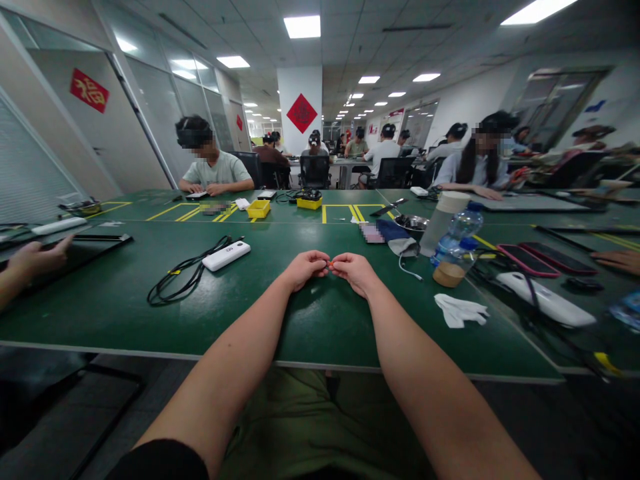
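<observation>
Both my hands meet above the green table (320,333), fingertips almost touching. My right hand (354,270) pinches a tiny orange piece (331,265), too small to name. My left hand (306,269) is closed in a pinch against its other side; a small dark bit shows at the fingertips, and what it grips is mostly hidden. To the left of my hands lies a white power bank (227,255) with a black cable (173,277) looped beside it. A crumpled white tissue (460,311) rests to the right.
Bottles (454,233), a metal bowl (411,223) and a blue pouch (397,235) stand at the right. Yellow trays (259,210) sit farther back. Phones (527,260) and another white power bank (547,299) lie far right. A neighbour's hand (37,260) is at left; people sit opposite.
</observation>
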Demonstrator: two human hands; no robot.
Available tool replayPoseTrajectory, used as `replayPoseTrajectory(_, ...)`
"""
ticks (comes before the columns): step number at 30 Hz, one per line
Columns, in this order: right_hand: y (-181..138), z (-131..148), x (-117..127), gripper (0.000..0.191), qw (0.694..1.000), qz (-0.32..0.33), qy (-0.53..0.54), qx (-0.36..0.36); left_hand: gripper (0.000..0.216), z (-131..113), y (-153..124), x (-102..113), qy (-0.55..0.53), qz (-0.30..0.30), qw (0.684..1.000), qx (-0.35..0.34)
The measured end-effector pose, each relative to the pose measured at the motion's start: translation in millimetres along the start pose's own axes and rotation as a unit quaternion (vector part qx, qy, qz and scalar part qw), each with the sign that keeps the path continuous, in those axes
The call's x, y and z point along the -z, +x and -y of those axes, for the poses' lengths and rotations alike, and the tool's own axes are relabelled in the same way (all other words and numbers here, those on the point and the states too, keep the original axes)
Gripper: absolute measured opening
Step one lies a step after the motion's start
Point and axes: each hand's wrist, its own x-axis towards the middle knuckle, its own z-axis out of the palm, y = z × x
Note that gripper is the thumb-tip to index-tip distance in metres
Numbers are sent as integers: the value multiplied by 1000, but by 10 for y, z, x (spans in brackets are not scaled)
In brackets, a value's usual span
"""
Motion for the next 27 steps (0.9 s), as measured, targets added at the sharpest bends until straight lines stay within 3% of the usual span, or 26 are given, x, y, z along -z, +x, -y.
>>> replayPoseTrajectory(13,14,-24,14,18,998,-10,-57,9,17,-13,8,14,-45,-16,999,11)
replayPoseTrajectory(20,-1,42,1,5,999,1,11,-30,17,-21,11,6,-19,-15,999,26)
replayPoseTrajectory(27,24,20,15,4,999,-4,20,-33,20,-35,-5,7,-30,-10,999,15)
